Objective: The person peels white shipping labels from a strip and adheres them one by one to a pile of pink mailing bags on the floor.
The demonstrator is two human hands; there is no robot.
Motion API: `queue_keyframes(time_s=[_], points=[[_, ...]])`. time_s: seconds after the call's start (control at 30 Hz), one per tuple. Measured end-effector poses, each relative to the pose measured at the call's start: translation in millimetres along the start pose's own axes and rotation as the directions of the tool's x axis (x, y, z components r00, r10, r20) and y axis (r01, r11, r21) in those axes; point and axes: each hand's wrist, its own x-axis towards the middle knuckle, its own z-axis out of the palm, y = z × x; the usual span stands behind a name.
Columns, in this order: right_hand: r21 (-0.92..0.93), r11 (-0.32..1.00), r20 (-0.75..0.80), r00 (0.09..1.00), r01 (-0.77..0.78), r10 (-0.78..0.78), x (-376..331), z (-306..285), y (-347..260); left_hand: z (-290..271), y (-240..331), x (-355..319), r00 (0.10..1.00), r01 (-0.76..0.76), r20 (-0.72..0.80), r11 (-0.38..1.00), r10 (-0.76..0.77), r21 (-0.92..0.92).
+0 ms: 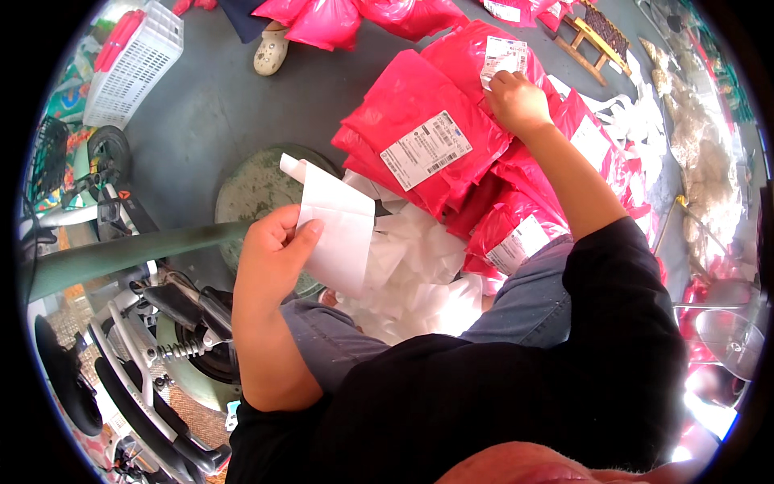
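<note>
Between the thumb and fingers of my left hand are white paper sheets, blank on the side I see, with a curled strip at the top left. My right hand reaches forward, its fingers bent and closed at the lower edge of a printed shipping label. That label lies against a glossy pink plastic mailer bag; the fingertips are partly hidden. Nearer me, another pink mailer bag bears a flat white label. More labelled pink bags are heaped under my right forearm.
Loose white paper pieces pile up between my knees. A round greenish base with a green pole is at left, beside a scooter-like vehicle. Beyond are a white crate, someone's clog and a small wooden stool.
</note>
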Motion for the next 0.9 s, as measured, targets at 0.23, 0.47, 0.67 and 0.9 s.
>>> queue_keyframes(time_s=[0.23, 0.47, 0.67, 0.9], points=[[-0.054, 0.933, 0.408, 0.845, -0.355, 0.345, 25, -53, -7, 0, 1, -4, 1.000, -0.022, -0.002, 0.998, 0.021, -0.061], [-0.012, 0.897, -0.279, 0.863, -0.441, 0.421, 61, 35, 15, 0, 3, 0, 0.999, 0.008, 0.048, 0.999, -0.007, -0.032], [0.045, 0.844, 0.029, 0.845, -0.535, 0.534, 34, 71, 6, -6, 8, -12, 0.998, 0.049, 0.041, 0.999, -0.048, -0.010], [0.920, -0.384, 0.353, 0.263, 0.076, 0.898, 9, 24, 71, 0, 6, -33, 0.999, -0.006, -0.045, 1.000, 0.006, 0.010]])
